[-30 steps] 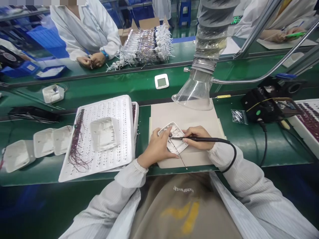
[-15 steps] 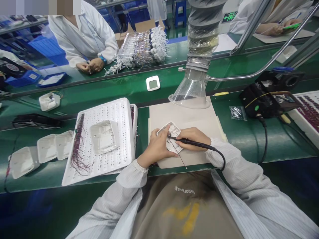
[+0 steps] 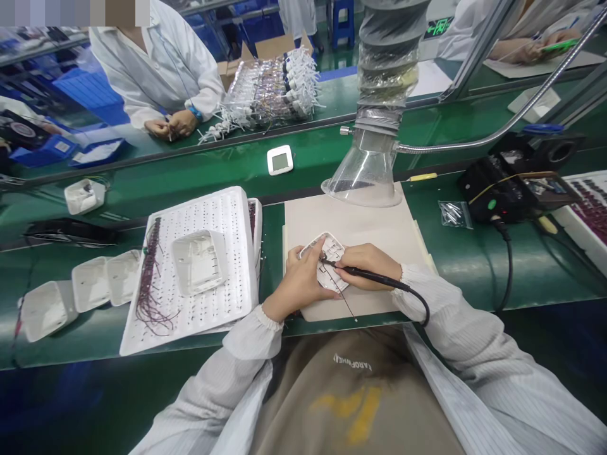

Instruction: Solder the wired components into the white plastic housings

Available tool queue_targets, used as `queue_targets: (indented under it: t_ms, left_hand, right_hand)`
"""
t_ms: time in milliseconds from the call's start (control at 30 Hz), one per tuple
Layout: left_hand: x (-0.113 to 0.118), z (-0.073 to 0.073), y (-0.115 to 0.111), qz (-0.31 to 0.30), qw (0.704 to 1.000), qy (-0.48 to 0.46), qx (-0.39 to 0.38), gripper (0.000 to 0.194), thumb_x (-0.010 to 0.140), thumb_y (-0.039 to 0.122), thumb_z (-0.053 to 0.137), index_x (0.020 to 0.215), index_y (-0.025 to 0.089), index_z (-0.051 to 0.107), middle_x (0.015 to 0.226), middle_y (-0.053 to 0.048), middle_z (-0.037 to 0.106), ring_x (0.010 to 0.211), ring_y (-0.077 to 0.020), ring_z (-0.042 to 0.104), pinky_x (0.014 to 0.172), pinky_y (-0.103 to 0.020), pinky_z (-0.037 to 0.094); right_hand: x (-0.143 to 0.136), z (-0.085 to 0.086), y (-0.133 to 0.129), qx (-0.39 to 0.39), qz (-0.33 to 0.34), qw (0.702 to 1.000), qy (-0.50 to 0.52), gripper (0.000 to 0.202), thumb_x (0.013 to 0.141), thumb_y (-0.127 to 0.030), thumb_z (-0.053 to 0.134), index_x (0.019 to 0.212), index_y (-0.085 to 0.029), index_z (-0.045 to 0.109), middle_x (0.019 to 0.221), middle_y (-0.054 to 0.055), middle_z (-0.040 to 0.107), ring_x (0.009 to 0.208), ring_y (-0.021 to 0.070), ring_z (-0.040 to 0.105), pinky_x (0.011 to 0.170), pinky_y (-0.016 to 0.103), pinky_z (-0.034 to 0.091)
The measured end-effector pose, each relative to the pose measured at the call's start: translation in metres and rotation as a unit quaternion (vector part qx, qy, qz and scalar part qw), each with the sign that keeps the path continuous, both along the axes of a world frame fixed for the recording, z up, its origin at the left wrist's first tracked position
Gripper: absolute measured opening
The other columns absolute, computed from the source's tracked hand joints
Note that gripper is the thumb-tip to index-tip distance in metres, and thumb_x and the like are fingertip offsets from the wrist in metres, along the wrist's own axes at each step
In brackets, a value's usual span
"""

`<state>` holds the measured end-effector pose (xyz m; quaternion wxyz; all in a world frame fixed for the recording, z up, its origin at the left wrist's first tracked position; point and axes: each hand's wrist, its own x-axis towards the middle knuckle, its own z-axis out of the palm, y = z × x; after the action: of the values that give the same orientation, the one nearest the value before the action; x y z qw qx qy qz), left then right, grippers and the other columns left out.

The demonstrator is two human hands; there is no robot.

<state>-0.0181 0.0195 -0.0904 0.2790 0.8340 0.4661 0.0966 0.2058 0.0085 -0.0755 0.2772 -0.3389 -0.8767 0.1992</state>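
Note:
A small white plastic housing is gripped in my left hand, with the thumb and fingers around its edges. My right hand is closed around a soldering iron, pen-like, its black cord curving back past my sleeve. The iron's tip reaches inside the housing beside my left fingers; the exact contact point is too small to make out. One thin dark wire trails from the housing over the beige work mat.
To the left, a white foam tray carries dark red wires and a deeper white housing. A clear fume hood hangs ahead. The black soldering station stands right. Across the conveyor, a co-worker's hands are busy.
On the conveyor, the white device with a screen and the white housings at both ends have shifted left. My hands, the soldering iron and the held housing stay nearly in place.

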Motion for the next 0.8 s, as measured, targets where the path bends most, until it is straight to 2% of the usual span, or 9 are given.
queue_targets:
  t_ms: [300,800]
  left_hand:
    - [-0.004,-0.007,-0.007,0.005,0.998,-0.026,0.061,0.139,0.054,0.056,0.094,0.160,0.033,0.007,0.146,-0.013,0.039,0.130,-0.0384,0.036,0.112,-0.056,0.031]
    - [-0.005,-0.007,-0.012,0.020,0.996,-0.031,0.080,0.134,0.054,0.054,0.095,0.158,0.035,0.012,0.142,-0.013,0.036,0.130,-0.0369,0.036,0.111,-0.057,0.033]
  right_hand:
    - [-0.001,0.001,0.000,0.006,-0.002,1.000,0.009,0.025,0.097,-0.026,0.050,0.074,-0.020,0.057,0.071,0.002,0.063,0.067,0.0149,0.059,0.064,0.026,0.043]
    - [-0.003,0.002,-0.001,-0.006,-0.019,0.999,0.032,0.027,0.098,-0.025,0.049,0.071,-0.020,0.053,0.068,0.001,0.060,0.065,0.0138,0.056,0.061,0.026,0.039]
